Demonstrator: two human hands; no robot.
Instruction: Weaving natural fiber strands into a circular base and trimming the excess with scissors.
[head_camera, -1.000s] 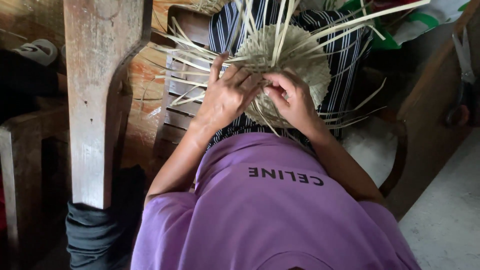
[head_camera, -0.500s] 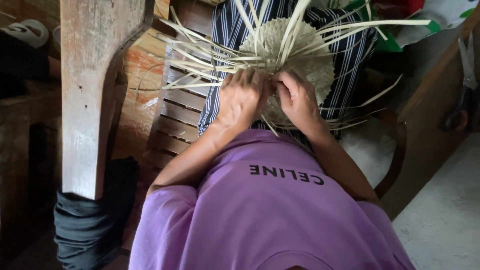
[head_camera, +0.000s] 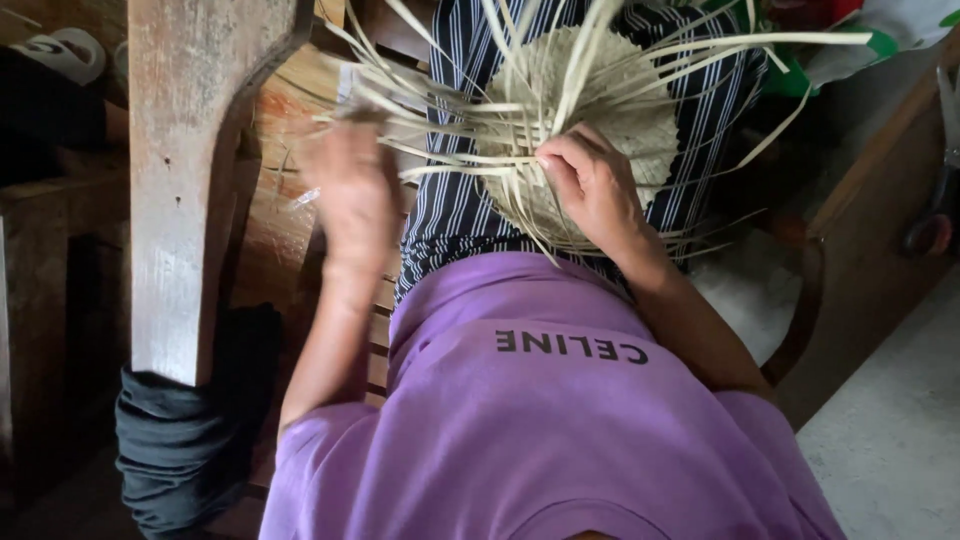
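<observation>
Head view: one round woven straw mat (head_camera: 610, 110) on the lap, right hand (head_camera: 595, 185) pinching its strands, left hand (head_camera: 352, 190) blurred, grip unclear.

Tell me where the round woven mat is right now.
In the head view, the woven mat lies top centre on the striped trousers, under the right hand; the blurred left hand is to its left, among the loose strips.

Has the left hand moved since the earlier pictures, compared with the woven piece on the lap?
Yes. The left hand has left the woven piece and gone out to its left, toward the wooden post, pulling a strip. The right hand stays on the weave.
</observation>
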